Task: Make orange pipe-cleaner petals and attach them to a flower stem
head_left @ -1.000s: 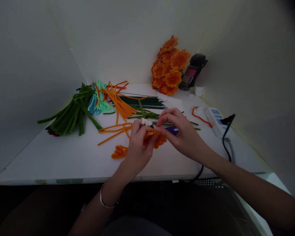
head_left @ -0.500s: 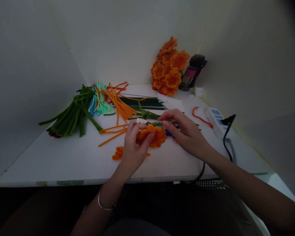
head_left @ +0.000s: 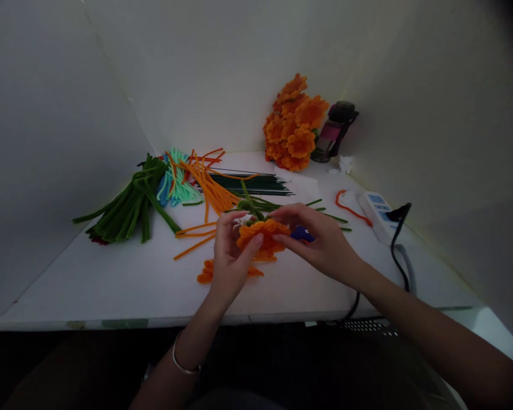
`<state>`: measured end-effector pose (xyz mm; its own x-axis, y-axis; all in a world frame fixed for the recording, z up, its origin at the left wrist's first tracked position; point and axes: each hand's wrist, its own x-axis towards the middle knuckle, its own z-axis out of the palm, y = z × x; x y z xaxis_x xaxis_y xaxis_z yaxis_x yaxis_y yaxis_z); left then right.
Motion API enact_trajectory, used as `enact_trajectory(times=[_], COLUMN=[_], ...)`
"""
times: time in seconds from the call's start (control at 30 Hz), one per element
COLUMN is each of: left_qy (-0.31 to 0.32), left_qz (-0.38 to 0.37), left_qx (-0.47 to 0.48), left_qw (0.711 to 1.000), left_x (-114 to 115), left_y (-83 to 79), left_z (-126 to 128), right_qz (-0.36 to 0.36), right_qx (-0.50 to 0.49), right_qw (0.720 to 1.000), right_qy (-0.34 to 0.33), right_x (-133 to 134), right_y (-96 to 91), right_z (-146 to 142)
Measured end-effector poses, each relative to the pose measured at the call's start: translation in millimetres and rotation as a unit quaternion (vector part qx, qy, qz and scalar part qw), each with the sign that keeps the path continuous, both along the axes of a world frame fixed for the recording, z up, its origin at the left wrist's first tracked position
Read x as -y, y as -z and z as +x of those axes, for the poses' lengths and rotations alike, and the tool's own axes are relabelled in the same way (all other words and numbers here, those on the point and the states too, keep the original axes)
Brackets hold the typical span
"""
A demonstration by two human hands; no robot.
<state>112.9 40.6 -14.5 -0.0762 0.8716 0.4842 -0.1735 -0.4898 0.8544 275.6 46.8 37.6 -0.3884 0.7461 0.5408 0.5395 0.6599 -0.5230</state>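
Observation:
Between my two hands is an orange pipe-cleaner flower, its face tipped toward me and green showing behind its petals. My left hand pinches the flower's left side, thumb on the front petals and fingers behind. At the flower's right edge, my right hand grips with thumb and fingers. Below, an orange petal piece lies on the white table, partly covered by my left hand. A dark blue object shows in part behind my right fingers; its kind I cannot make out.
Green pipe cleaners, mint ones and orange ones lie at the left and centre, beside dark wire stems. An orange flower bunch and a bottle stand at the back. A corded power strip sits right.
My right hand has moved left and down onto the flower's right edge. The flower has turned, so green now shows behind its top. The view has shifted slightly.

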Motion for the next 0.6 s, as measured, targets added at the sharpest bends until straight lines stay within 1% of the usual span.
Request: enact_trajectory(times=[0.07,0.13,0.23,0.33,0.4,0.47,0.5,0.6], left_qy=[-0.006,-0.020,-0.017,0.011,0.029,0.050,0.059,0.083], left_qz=[0.011,0.004,-0.040,-0.073,-0.088,-0.110,-0.120,-0.139], left_qx=[-0.037,-0.038,0.007,0.066,0.130,0.206,0.240,0.317], left_qw=[0.999,0.999,0.999,0.995,0.987,0.971,0.962,0.934], left_x=[-1,-1,-1,-3,-6,-9,-11,-11], left_y=[-0.5,1.2,6.0,5.8,-0.1,-9.6,-14.8,-27.7], left_z=[-2,-3,-1,1,-1,-5,-7,-10], right_qz=[0.000,-0.001,-0.018,-0.061,-0.096,-0.139,-0.164,-0.231], right_qx=[0.001,-0.001,-0.007,-0.051,-0.101,-0.137,-0.146,-0.179], right_qw=[1.000,1.000,1.000,0.996,0.990,0.981,0.975,0.953], right_qy=[-0.007,-0.015,-0.022,-0.031,-0.024,-0.018,-0.024,-0.075], right_x=[0,0,0,-3,-6,-11,-13,-17], right_y=[-1.1,-1.0,1.2,3.5,3.8,3.4,3.2,4.0], right_z=[0,-1,-1,1,4,7,7,1])
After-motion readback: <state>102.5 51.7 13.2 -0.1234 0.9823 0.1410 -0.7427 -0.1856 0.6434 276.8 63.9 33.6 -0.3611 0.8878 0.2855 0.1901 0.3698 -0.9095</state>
